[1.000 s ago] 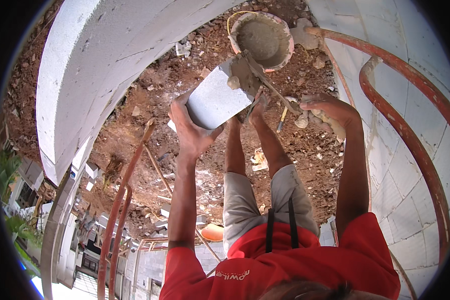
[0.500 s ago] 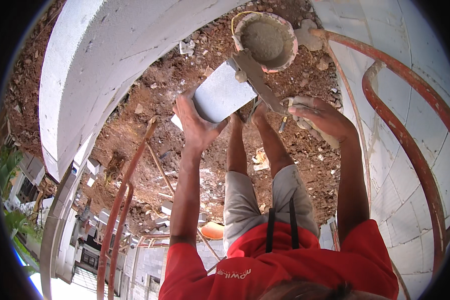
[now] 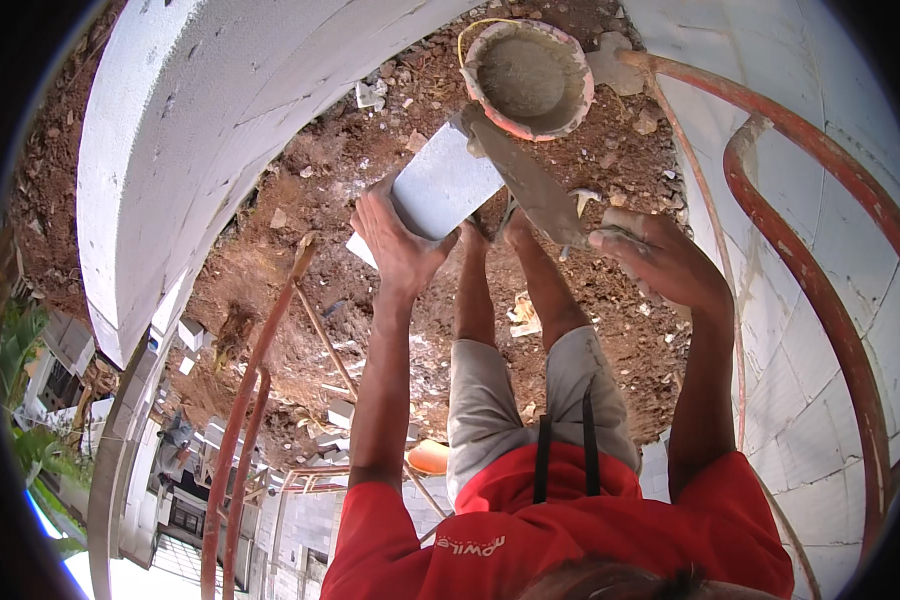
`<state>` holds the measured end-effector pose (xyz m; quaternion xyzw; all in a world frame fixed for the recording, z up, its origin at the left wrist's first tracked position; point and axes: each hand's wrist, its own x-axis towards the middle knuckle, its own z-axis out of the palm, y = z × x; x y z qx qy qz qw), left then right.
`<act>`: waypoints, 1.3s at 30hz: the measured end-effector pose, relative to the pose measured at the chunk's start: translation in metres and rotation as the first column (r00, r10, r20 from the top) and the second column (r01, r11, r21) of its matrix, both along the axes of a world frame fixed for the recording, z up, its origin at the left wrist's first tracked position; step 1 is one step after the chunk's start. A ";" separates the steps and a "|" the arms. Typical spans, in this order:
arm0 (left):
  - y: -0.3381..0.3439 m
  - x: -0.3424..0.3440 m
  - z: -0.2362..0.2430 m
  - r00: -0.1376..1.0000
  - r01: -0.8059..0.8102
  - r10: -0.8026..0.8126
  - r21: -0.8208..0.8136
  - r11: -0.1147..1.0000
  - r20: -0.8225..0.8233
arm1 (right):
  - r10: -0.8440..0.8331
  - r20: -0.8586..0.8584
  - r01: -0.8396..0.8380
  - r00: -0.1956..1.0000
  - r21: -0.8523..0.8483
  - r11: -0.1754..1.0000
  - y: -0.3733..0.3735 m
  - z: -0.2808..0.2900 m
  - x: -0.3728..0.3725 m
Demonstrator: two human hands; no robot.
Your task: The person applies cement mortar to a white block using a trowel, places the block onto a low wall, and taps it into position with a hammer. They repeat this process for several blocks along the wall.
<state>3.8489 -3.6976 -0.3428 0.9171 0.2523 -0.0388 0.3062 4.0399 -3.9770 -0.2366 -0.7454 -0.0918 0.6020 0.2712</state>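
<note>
My left hand point(image 3: 398, 243) grips a pale grey lightweight block point(image 3: 448, 182) by its near left end, fingers along one side and thumb on the other. My right hand point(image 3: 660, 255) is closed round the handle of a trowel point(image 3: 538, 190), whose long blade is coated in grey mortar. The blade's tip lies against the far right end of the block, where mortar point(image 3: 478, 138) clings to the edge. Just beyond the block stands a bucket point(image 3: 573, 110) with wet mortar inside and a yellow handle.
A thick white block wall point(image 3: 170, 130) curves along the left. Another block wall point(image 3: 805, 420) rises on the right, with rusty red scaffold pipes point(image 3: 810, 265) before it. More pipes point(image 3: 240, 440) stand at lower left. Rubble-strewn brown soil point(image 3: 320, 240) lies below.
My right hand has moved slightly right and nearer, turning the trowel so more of its blade face shows. The block has shifted a little left in my left hand.
</note>
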 end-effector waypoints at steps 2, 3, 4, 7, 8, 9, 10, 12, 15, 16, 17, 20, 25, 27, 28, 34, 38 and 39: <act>-0.002 -0.001 -0.001 1.000 0.013 -0.012 0.025 1.000 -0.014 | 0.156 0.062 -0.162 0.986 0.099 0.982 0.020 0.000 0.003; 0.000 -0.001 -0.001 1.000 0.014 -0.014 0.038 0.999 -0.003 | 0.168 0.008 -0.168 0.986 0.109 0.980 0.025 0.007 0.005; 0.000 -0.003 0.000 1.000 0.018 -0.018 0.047 0.999 0.005 | 0.180 -0.057 -0.176 0.982 0.077 0.981 0.022 0.012 0.007; 0.003 -0.013 0.000 0.999 0.032 -0.032 0.074 0.997 -0.004 | 0.080 -0.282 -0.098 0.956 -0.048 0.994 0.010 0.017 0.009; 0.003 -0.014 -0.001 0.999 0.036 -0.035 0.080 0.996 -0.008 | -0.040 -0.290 0.011 0.956 -0.099 0.995 0.005 0.012 0.005; 0.002 -0.015 -0.002 0.999 0.038 -0.038 0.074 0.997 -0.009 | -0.158 -0.292 0.118 0.943 -0.150 0.982 0.002 0.009 0.004; 0.002 -0.017 -0.002 0.999 0.047 -0.046 0.067 0.997 -0.013 | -0.218 -0.282 0.134 0.934 -0.290 0.948 0.014 0.014 0.015; 0.001 -0.014 0.000 0.998 0.070 -0.070 0.045 0.997 -0.010 | -0.198 -0.207 0.130 0.958 -0.301 0.945 0.031 0.001 0.010; -0.001 -0.012 -0.001 0.998 0.069 -0.069 0.039 0.997 -0.008 | -0.124 -0.277 0.058 0.953 -0.234 0.970 0.024 -0.029 0.000; -0.002 -0.017 -0.002 0.998 0.058 -0.058 0.040 0.998 -0.017 | -0.131 -0.338 0.061 0.932 -0.211 0.976 0.019 -0.025 -0.002; -0.002 -0.023 -0.002 0.999 0.048 -0.047 0.040 0.998 -0.027 | -0.110 -0.414 0.043 0.904 -0.167 0.985 0.016 -0.020 -0.004; 0.001 -0.035 -0.003 0.998 0.023 -0.021 0.042 0.999 -0.058 | -0.168 -0.552 0.129 0.816 -0.110 0.986 0.007 -0.020 -0.011; -0.001 -0.067 -0.013 0.984 -0.093 0.103 0.071 0.993 -0.148 | -0.268 0.091 0.281 0.959 -0.175 0.944 0.005 -0.103 -0.015; -0.003 -0.077 -0.013 0.975 -0.131 0.136 0.040 0.991 -0.176 | 0.033 0.227 0.027 0.973 -0.256 0.966 0.007 -0.169 0.012; -0.003 -0.085 -0.016 0.968 -0.160 0.160 0.015 0.987 -0.193 | 0.180 0.157 -0.117 0.971 -0.343 0.932 0.015 -0.191 0.025; -0.010 -0.137 -0.030 0.951 -0.229 0.223 -0.004 0.973 -0.213 | -0.572 0.748 0.682 0.338 0.224 0.696 -0.015 -0.280 -0.009; -0.014 -0.175 -0.047 0.911 -0.335 0.321 -0.010 0.942 -0.257 | -0.423 0.829 0.783 0.366 -0.028 0.622 -0.098 -0.349 -0.092; -0.014 -0.184 -0.050 0.903 -0.364 0.347 -0.021 0.931 -0.254 | -0.373 0.742 0.751 0.557 -0.258 0.608 -0.119 -0.370 -0.115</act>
